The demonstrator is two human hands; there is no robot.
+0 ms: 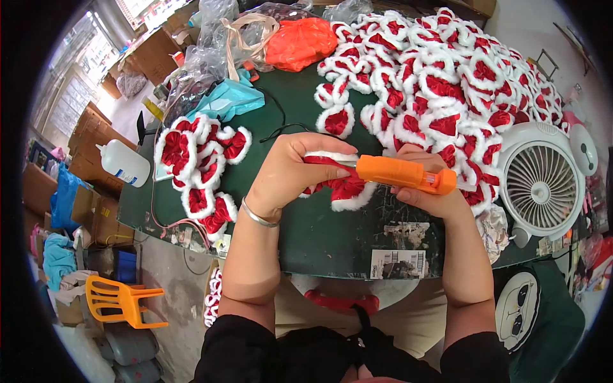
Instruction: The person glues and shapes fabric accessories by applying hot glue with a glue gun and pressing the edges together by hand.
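Note:
Between the thumb and fingers of my left hand (290, 169) is a red velvet piece with white fluffy trim (350, 191), part of it hanging below the fingers. My right hand (434, 198) is closed around an orange glue gun (399, 172), its front end pointing left against or very near the trim. A pale stick shows behind the gun's rear end. My fingers hide part of the gun's handle and the upper edge of the piece.
A big heap of similar red-and-white pieces (440, 83) covers the back right of the green table (306, 242). A smaller pile (198, 166) lies left. A white fan (539, 185) stands right, a white bottle (124, 165) at the left edge. A black cable (279, 112) crosses behind my hands.

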